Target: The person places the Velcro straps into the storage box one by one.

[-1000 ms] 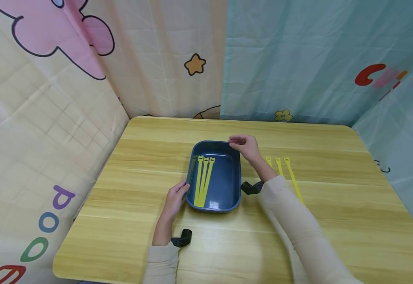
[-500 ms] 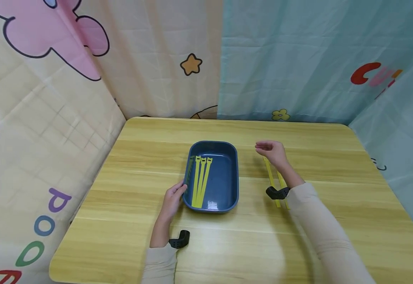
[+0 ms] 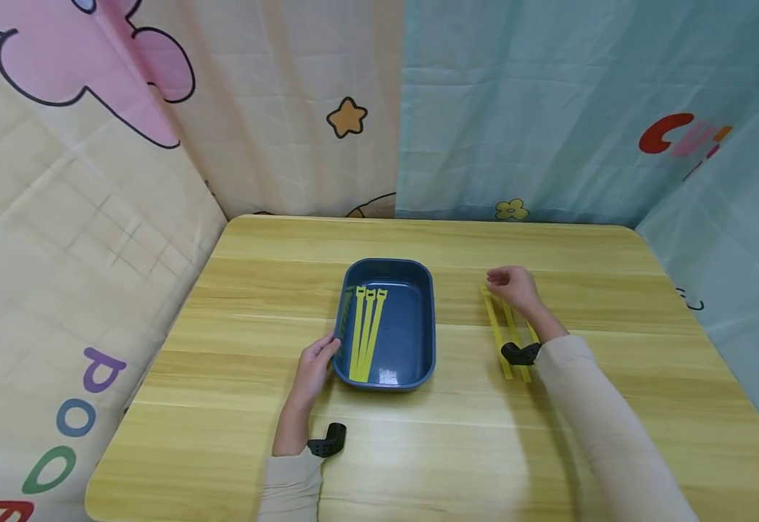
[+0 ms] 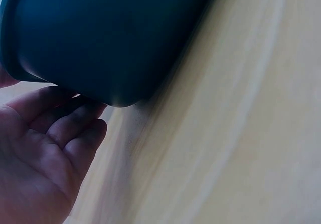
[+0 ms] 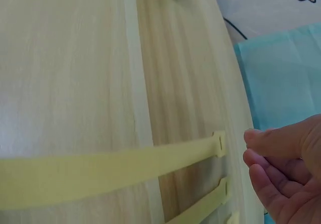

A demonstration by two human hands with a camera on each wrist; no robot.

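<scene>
On the right half of the wooden table point(image 3: 222, 406), three yellow straps point(image 3: 495, 330) lie side by side, their slotted heads at the far end and their tails toward the person; each long axis slants, the head leaning left. The right hand point(image 3: 513, 287) is over the heads, thumb and forefinger tips close together and the other fingers loosely bent, with nothing held that I can see. Its black wrist camera point(image 3: 520, 354) and wrist cover part of the straps, the rightmost most of all.

To the left sits a blue tub point(image 3: 408, 333), long side running away from the person, its rim pinched at the near left by the left hand point(image 3: 312, 365). Three more straps point(image 3: 366, 333) rest inside, heads far, tails drawn together. The tub's right wall stands between the two sets. Printed cloth point(image 3: 288, 109) hangs behind.
</scene>
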